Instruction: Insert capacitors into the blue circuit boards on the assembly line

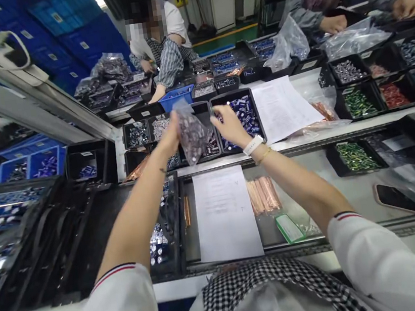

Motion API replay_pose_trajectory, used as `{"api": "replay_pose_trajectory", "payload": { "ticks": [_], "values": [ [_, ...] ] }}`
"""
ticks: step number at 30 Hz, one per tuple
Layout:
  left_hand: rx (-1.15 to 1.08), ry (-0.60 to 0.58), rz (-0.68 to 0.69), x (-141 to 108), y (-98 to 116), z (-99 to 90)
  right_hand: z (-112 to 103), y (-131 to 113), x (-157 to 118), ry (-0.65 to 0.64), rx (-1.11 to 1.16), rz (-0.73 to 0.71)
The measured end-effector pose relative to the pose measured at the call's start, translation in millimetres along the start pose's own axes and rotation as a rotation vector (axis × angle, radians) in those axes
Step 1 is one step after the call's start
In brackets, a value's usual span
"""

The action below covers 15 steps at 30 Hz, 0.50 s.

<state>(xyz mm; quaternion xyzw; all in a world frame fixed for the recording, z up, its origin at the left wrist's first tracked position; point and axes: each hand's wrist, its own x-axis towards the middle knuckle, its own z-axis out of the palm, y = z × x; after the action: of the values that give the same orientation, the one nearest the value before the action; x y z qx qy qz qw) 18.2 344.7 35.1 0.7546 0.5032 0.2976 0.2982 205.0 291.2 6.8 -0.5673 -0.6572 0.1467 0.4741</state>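
Observation:
My left hand [170, 136] is closed on a clear plastic bag [192, 133] full of small dark parts. The bag hangs tilted over a black bin [211, 143] of similar dark pieces. To its right, my right hand [229, 126] is above the near-left part of a black bin of blue cylindrical parts [244, 112]. Its fingers are bent, with a gap between thumb and forefinger, and nothing shows in them. A white band circles the right wrist.
Printed sheets [225, 214] lie before me and right of the bins [280, 107]. Copper-coloured rods [264, 195], a green-and-white box [290, 228], a phone [397, 199] and a bin of green parts [356, 156] rest on the bench. Two people work across from me.

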Motion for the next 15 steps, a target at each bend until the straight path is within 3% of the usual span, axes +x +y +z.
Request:
{"api": "replay_pose_trajectory", "payload": {
  "ticks": [3, 5, 11, 15],
  "values": [
    [0.167, 0.074, -0.142, 17, -17, 27.2, 17, 37, -31, -0.034, 0.001, -0.032],
    [0.281, 0.134, -0.191, 28, -17, 23.1, 23, 50, -50, -0.068, 0.009, -0.067],
    [0.543, 0.228, -0.07, 71, 28, -39.6, 29, 61, -61, -0.061, 0.018, -0.097],
    [0.806, 0.156, -0.003, 82, 47, -68.6, 34, 62, -49, -0.042, -0.077, -0.095]
  ]
}}
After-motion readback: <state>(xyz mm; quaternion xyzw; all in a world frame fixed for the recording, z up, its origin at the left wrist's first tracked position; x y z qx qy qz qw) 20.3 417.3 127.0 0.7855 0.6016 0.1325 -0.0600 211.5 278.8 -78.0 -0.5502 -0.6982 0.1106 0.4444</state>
